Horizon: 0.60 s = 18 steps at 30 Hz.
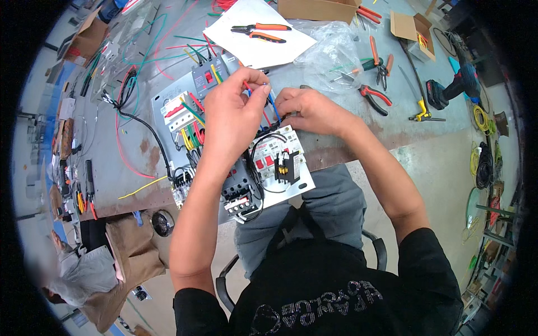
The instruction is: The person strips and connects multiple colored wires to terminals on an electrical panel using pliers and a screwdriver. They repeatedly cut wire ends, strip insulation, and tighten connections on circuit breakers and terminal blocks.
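A metal mounting plate point(291, 193) carrying electrical parts lies tilted across the table edge and over my lap. My left hand point(238, 106) is over its far middle, thumb and forefinger pinched at the upper end of a thin blue wire point(274, 106). A red wire point(245, 85) shows beside those fingers. My right hand point(308, 112) is closed at the plate's far right edge, by the blue wire's lower end and some black wiring; what its fingertips hold is hidden. On the plate sit a grey breaker point(205, 78), a white breaker point(178, 112) and a black terminal block point(287, 167).
Orange-handled wire strippers point(260, 32) lie on white paper point(246, 14). Right of them are a clear plastic bag point(330, 53), pliers point(374, 99), a cordless drill point(454, 87) and a small carton point(413, 33). Loose wires cover the left. Another person point(106, 269) is at lower left.
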Each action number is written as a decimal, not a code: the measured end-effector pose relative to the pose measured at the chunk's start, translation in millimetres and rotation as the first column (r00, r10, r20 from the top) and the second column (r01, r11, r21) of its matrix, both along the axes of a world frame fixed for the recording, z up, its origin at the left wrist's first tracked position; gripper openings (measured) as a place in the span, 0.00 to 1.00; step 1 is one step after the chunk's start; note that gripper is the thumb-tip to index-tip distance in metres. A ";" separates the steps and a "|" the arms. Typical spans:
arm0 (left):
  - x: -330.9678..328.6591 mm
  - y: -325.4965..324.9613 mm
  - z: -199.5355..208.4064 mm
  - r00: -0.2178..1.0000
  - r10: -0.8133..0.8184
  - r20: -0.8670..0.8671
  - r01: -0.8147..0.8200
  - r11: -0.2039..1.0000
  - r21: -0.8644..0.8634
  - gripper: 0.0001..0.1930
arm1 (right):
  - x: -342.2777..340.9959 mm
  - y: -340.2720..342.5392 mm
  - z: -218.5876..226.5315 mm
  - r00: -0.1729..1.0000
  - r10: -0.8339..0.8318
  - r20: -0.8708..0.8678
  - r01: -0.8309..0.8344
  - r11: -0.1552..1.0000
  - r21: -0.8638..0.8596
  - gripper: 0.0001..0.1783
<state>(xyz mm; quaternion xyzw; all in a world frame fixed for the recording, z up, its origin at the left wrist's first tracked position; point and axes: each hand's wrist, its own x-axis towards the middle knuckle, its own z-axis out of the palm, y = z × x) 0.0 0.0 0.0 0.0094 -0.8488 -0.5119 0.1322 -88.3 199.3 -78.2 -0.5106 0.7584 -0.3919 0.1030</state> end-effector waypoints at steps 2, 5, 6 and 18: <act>4.4 2.3 0.7 0.998 -0.005 0.062 0.004 1.000 0.019 0.07 | 6.4 2.7 1.7 1.000 -0.020 -0.004 0.020 0.999 -0.036 0.11; -5.9 1.3 1.7 0.998 0.025 0.052 -0.026 0.999 0.019 0.06 | -5.9 -1.2 1.9 0.999 -0.034 0.030 0.035 0.999 -0.010 0.11; -6.2 1.8 -0.4 0.998 0.022 0.051 -0.024 0.999 0.039 0.06 | -6.2 -1.5 2.1 0.998 -0.033 0.049 0.033 0.999 -0.006 0.11; -8.3 2.2 -15.3 0.996 0.074 0.038 -0.079 0.987 0.143 0.15 | -0.4 -5.9 3.6 0.968 -0.154 0.197 0.132 0.984 0.122 0.11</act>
